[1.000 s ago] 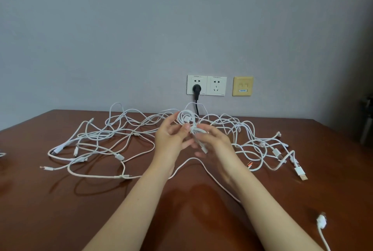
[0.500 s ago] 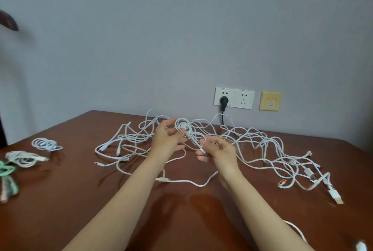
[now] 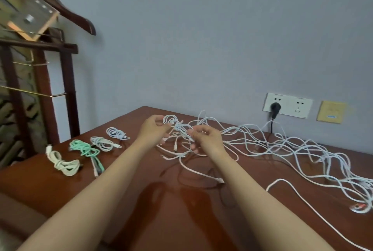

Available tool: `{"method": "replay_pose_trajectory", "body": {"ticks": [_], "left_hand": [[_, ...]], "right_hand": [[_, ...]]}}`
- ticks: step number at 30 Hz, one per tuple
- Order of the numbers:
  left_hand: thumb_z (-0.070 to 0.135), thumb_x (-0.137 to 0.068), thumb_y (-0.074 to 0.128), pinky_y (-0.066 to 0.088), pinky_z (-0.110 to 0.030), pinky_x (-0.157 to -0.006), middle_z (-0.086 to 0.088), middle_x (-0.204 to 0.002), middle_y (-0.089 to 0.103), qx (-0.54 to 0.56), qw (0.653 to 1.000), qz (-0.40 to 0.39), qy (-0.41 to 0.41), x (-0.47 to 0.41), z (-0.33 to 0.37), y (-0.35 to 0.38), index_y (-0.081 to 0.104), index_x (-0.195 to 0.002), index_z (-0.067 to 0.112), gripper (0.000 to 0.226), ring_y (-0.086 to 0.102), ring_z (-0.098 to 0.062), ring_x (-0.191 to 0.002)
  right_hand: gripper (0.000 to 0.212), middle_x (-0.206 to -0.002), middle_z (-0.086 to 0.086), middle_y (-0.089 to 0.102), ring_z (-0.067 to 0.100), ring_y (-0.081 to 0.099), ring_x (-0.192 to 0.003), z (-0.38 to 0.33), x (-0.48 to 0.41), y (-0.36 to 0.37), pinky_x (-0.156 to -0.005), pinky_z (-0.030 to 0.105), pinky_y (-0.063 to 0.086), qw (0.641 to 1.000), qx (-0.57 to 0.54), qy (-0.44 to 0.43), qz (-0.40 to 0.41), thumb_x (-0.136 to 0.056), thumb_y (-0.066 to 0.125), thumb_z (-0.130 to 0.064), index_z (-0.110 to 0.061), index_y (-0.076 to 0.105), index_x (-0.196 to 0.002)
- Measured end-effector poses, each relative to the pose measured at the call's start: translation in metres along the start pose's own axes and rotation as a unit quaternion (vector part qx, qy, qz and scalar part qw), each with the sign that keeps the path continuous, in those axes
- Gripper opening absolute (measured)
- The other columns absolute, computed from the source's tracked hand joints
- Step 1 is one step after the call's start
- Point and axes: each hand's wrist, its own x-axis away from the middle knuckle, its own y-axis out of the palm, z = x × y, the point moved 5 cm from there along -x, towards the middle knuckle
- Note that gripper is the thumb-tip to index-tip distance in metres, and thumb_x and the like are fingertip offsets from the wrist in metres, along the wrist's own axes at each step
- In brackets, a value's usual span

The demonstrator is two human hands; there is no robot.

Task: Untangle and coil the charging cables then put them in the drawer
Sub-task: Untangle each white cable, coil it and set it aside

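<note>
Loosely, cables (image 3: pixel 293 145) sprawl across the brown table (image 3: pixel 181 220) against a wall (image 3: pixel 201 38).

At the left on the table (image 3: pixel 141 206), a row of coiled cables (image 3: pixel 84 148); right of them the tangle (image 3: pixel 282 145), spread to the right edge. Over its left end, left hand (image 3: pixel 153 129) and right hand (image 3: pixel 209 139), a small coil (image 3: pixel 171 121) pinched between them. Behind, on the wall, a socket plate (image 3: pixel 287 105).

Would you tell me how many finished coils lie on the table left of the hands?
4, in a row: cream coil nearest, then green coil, grey coil, white coil farthest. None seems hidden.
</note>
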Motion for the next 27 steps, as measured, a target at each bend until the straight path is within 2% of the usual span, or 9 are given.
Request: {"method": "replay_pose_trajectory", "body": {"ticks": [3, 8, 11, 13, 14, 18, 22, 25, 27], "left_hand": [[0.015, -0.091, 0.058, 0.051, -0.030, -0.062, -0.005, -0.106, 0.056, -0.068, 0.997, 0.026, 0.005, -0.003, -0.006, -0.027, 0.049, -0.126, 0.007, 0.037, 0.061, -0.015, -0.065], [0.017, -0.091, 0.053, 0.050, -0.037, -0.083, -0.012, -0.112, 0.062, -0.209, 0.977, 0.032, -0.006, 0.003, -0.018, -0.062, 0.054, -0.118, 0.012, 0.027, 0.060, -0.034, -0.104], [0.014, -0.087, 0.053, 0.055, -0.031, -0.058, -0.013, -0.103, 0.064, -0.242, 0.969, 0.043, -0.029, 0.009, -0.024, -0.082, 0.057, -0.098, 0.015, 0.012, 0.063, -0.028, -0.083], [0.010, -0.085, 0.053, 0.044, -0.016, -0.038, -0.008, -0.101, 0.062, -0.280, 0.959, 0.040, -0.035, 0.013, -0.025, -0.095, 0.054, -0.083, 0.016, 0.006, 0.056, -0.014, -0.066], [0.008, -0.084, 0.054, 0.041, -0.012, -0.038, -0.006, -0.100, 0.061, -0.298, 0.953, 0.031, -0.039, 0.017, -0.025, -0.101, 0.055, -0.080, 0.015, 0.009, 0.056, -0.012, -0.067], [0.008, -0.081, 0.061, 0.051, -0.028, -0.076, -0.009, -0.099, 0.068, -0.389, 0.919, -0.006, -0.058, 0.029, -0.026, -0.118, 0.071, -0.087, 0.006, 0.012, 0.063, -0.025, -0.093], [0.009, -0.069, 0.074, 0.058, -0.041, -0.076, -0.014, -0.090, 0.071, -0.444, 0.881, -0.088, -0.138, 0.046, -0.036, -0.130, 0.072, -0.093, 0.003, 0.025, 0.069, -0.030, -0.078], [0.009, -0.072, 0.075, 0.058, -0.038, -0.078, -0.011, -0.080, 0.068, -0.463, 0.860, -0.128, -0.172, 0.057, -0.038, -0.131, 0.070, -0.102, 0.000, 0.032, 0.066, -0.023, -0.066], [0.010, -0.073, 0.076, 0.057, -0.037, -0.080, -0.012, -0.089, 0.069, -0.467, 0.860, -0.114, -0.172, 0.059, -0.038, -0.132, 0.068, -0.105, 0.001, 0.035, 0.068, -0.025, -0.073]], "right_hand": [[0.011, -0.055, 0.002, 0.054, 0.005, 0.047, -0.032, 0.004, -0.004, 0.029, -0.034, 0.016, 0.039, 1.000, 0.008, 0.010, -0.023, -0.087, 0.063, -0.006, -0.011, 0.057, -0.079], [0.019, -0.061, 0.005, 0.056, 0.009, 0.048, -0.037, 0.019, 0.001, 0.071, -0.036, 0.018, 0.039, 0.997, 0.035, 0.028, -0.064, -0.085, 0.063, -0.003, -0.014, 0.055, -0.072], [0.018, -0.062, 0.000, 0.056, 0.012, 0.048, -0.043, 0.026, 0.011, 0.087, -0.043, 0.023, 0.042, 0.990, 0.106, 0.017, -0.088, -0.083, 0.066, -0.009, -0.019, 0.056, -0.071], [0.016, -0.058, -0.003, 0.053, 0.006, 0.045, -0.036, 0.030, 0.020, 0.095, -0.039, 0.019, 0.039, 0.984, 0.133, 0.015, -0.119, -0.082, 0.066, -0.009, -0.018, 0.057, -0.072], [0.016, -0.059, -0.003, 0.053, 0.003, 0.044, -0.035, 0.031, 0.024, 0.100, -0.037, 0.017, 0.037, 0.980, 0.142, 0.018, -0.139, -0.082, 0.066, -0.008, -0.017, 0.057, -0.073], [0.019, -0.065, 0.003, 0.056, 0.009, 0.049, -0.051, 0.036, 0.042, 0.114, -0.043, 0.016, 0.039, 0.962, 0.164, 0.018, -0.217, -0.082, 0.065, -0.007, -0.019, 0.056, -0.070], [0.016, -0.067, -0.003, 0.060, 0.004, 0.054, -0.057, 0.038, 0.060, 0.121, -0.051, 0.012, 0.039, 0.939, 0.215, -0.003, -0.268, -0.082, 0.068, -0.012, -0.021, 0.059, -0.073], [0.008, -0.065, -0.008, 0.059, 0.001, 0.053, -0.056, 0.037, 0.068, 0.125, -0.048, 0.005, 0.036, 0.932, 0.236, -0.022, -0.276, -0.082, 0.070, -0.017, -0.019, 0.063, -0.079], [0.008, -0.066, -0.009, 0.058, 0.001, 0.052, -0.058, 0.037, 0.072, 0.128, -0.052, 0.006, 0.038, 0.930, 0.244, -0.030, -0.273, -0.082, 0.071, -0.019, -0.015, 0.067, -0.087]]}}
